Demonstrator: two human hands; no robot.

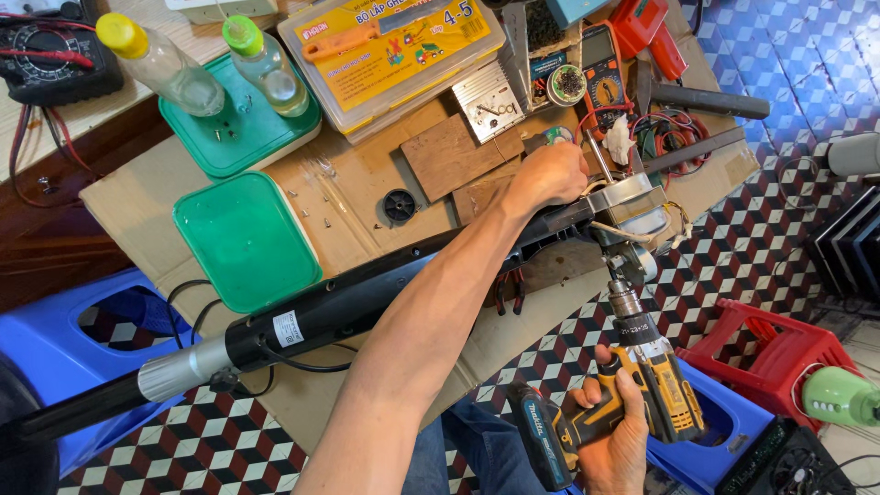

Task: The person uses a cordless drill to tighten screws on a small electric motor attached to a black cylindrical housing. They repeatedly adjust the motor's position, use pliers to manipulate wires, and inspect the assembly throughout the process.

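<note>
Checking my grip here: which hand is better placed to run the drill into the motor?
Likely the right hand: it grips the drill, bit at the motor. The left hand steadies the pole.

A: Occlusions around the left hand (550,174)?
B: Fingertips out of sight behind the grey motor housing (632,206); grip point not resolvable; forearm covering the middle of the long black pole (312,321); pole's far end cut by the left edge.

A: Right hand (614,431)?
B: Palm side hidden by the yellow-and-black cordless drill (642,385); trigger finger not visible; drill battery base clipped by the bottom edge; bit tip lost inside the housing, contact unreadable.

A: Periphery?
B: Black multimeter (55,55) cropped at top left; red plastic stool (779,353) partly blocked; screws on cardboard (312,206) too small to count.
</note>
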